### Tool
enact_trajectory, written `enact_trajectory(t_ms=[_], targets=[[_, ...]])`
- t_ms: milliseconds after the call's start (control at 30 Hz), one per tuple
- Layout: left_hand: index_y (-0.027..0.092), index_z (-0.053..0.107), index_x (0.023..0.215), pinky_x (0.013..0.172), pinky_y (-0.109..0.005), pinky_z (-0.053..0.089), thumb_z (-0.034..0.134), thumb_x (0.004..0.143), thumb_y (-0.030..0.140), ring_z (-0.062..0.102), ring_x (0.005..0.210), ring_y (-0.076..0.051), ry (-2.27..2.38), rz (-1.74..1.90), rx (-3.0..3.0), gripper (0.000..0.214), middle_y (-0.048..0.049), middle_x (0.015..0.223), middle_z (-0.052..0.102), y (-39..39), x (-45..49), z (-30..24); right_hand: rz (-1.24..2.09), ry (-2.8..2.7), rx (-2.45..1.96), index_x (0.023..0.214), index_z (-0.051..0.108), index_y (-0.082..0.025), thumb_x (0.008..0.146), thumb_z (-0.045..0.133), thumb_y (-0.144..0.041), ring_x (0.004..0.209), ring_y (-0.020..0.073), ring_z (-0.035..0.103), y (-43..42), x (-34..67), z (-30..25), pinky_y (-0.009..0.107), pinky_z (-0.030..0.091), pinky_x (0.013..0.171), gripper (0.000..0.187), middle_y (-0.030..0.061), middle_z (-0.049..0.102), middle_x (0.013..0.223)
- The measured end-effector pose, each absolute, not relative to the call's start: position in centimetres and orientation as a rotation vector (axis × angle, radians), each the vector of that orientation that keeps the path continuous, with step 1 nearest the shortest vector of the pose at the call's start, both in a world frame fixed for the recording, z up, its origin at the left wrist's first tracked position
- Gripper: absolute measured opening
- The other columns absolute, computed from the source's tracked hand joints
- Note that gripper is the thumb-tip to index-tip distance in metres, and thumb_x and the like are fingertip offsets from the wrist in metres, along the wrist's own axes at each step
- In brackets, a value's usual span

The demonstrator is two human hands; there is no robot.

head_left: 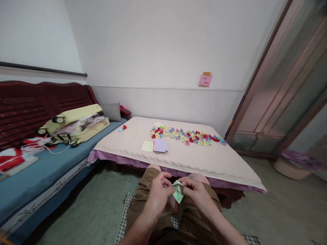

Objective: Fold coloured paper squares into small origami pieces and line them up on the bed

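Observation:
Above my lap, a small sheet of light green folded paper [178, 192] is held between both hands. My left hand [160, 189] pinches its left edge with the thumb and fingers. On the opposite edge, my right hand [193, 188] grips the paper the same way. Creases show on the paper, and it forms a pointed, roughly diamond shape. Ahead on the covered table lie a stack of purple square paper [160, 145] and a pale yellow sheet [147, 146] beside it. Behind them spreads a long cluster of small folded paper pieces [182, 135] in many colours.
A red folded piece [124, 127] and a light blue one [120, 129] sit at the table's left. An open yellow suitcase [87, 131] rests on the blue-covered wooden bench [51, 160]. To the right stands a lined bin [293, 166]. A pink note [205, 80] hangs on the wall.

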State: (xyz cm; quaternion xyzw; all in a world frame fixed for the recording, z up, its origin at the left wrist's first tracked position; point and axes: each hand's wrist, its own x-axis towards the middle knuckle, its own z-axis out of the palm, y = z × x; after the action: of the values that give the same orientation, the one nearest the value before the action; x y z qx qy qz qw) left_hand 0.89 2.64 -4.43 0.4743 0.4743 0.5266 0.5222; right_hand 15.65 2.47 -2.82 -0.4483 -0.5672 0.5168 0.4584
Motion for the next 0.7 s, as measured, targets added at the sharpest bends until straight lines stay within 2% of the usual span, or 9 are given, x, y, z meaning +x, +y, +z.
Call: enact_trajectory(t_ms=[467, 700], targets=[[0.012, 0.062, 0.094, 0.052, -0.021, 0.032, 0.060, 0.061, 0.004, 0.047, 0.053, -0.010, 1.243, 1.252, 1.307, 0.035, 0.0071, 0.054, 0.051, 2.7, 1.4, -5.2, 0.997, -1.582, -1.150, 0.049, 0.044, -0.021, 0.065, 0.060, -0.028, 0.070, 0.0224, 0.055, 2.5, 15.4, -3.2, 0.030, 0.041, 0.062, 0.023, 0.0069, 0.063, 0.072], [0.013, 0.062, 0.094, 0.051, -0.020, 0.032, 0.059, 0.061, 0.002, 0.046, 0.053, -0.009, 1.263, 1.252, 1.304, 0.035, 0.0074, 0.054, 0.050, 3.0, 1.2, -5.6, 0.948, -1.658, -1.196, 0.053, 0.049, -0.021, 0.068, 0.057, -0.028, 0.076, 0.0240, 0.058, 2.5, 16.0, -3.4, 0.032, 0.042, 0.067, 0.018, 0.0084, 0.065, 0.081]])
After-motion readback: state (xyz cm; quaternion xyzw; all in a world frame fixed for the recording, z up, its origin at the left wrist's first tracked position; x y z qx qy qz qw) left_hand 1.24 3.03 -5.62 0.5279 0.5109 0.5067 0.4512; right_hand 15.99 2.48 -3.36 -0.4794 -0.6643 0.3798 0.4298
